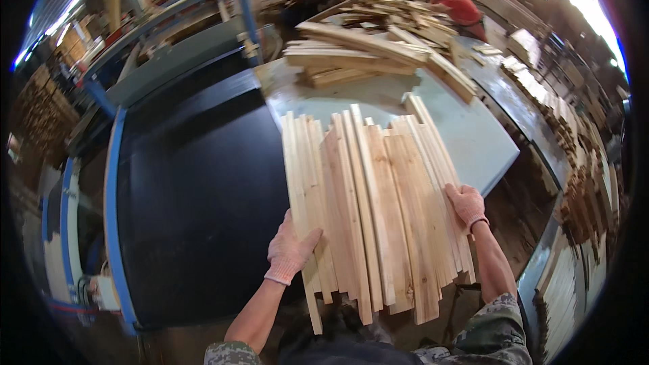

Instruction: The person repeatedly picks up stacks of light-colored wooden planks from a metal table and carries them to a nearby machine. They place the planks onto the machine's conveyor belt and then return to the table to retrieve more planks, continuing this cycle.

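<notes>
A row of pale wooden strips (378, 189) lies side by side in front of me, uneven at both ends. Its far part rests on a light grey tabletop (483, 152), while the near ends reach out towards my body. My left hand (292, 247), in a pinkish knitted glove, grips the row's left edge with the thumb on top. At the right edge my right hand (466, 204), gloved alike, clasps the outer strips. The fingers under the wood are hidden on both sides.
A black conveyor belt (203, 196) in a blue frame (115, 209) runs along the left. Loose boards (365, 47) are heaped at the far end of the table. Beyond them a person in red (463, 10) bends forward. Stacked strips (585, 176) line the right side.
</notes>
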Tool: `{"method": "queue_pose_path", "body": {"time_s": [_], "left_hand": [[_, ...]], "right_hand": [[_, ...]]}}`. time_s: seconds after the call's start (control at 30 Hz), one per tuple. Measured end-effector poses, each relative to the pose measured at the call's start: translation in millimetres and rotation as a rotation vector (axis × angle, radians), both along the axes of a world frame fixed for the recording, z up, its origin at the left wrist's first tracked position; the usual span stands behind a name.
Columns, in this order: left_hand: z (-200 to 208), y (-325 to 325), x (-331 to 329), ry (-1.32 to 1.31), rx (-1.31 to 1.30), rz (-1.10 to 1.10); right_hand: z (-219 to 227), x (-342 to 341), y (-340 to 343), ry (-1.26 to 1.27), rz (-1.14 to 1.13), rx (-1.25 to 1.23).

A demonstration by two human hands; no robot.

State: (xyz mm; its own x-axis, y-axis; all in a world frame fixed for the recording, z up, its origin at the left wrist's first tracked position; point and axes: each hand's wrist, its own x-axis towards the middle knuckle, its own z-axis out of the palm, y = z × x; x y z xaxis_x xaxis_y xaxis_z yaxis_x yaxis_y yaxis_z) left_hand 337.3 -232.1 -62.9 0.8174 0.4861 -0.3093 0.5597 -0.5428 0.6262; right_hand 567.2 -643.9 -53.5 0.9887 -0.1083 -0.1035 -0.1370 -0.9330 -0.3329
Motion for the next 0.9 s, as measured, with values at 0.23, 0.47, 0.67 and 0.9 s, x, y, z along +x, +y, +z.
{"method": "queue_pose_path", "body": {"time_s": [0.23,0.47,0.67,0.9], "left_hand": [[11,120,-98,0.152,0.064,0.118],[36,259,-221,0.298,0.261,0.219],[2,377,-341,0.155,0.716,0.220],[14,442,-406,-0.055,0.263,0.182]], "right_hand": [[-3,-73,137,0.021,0.105,0.173],[10,-159,333,0.063,0.322,0.211],[9,-236,493,0.153,0.478,0.299],[8,-309,607,0.197,0.610,0.332]]}}
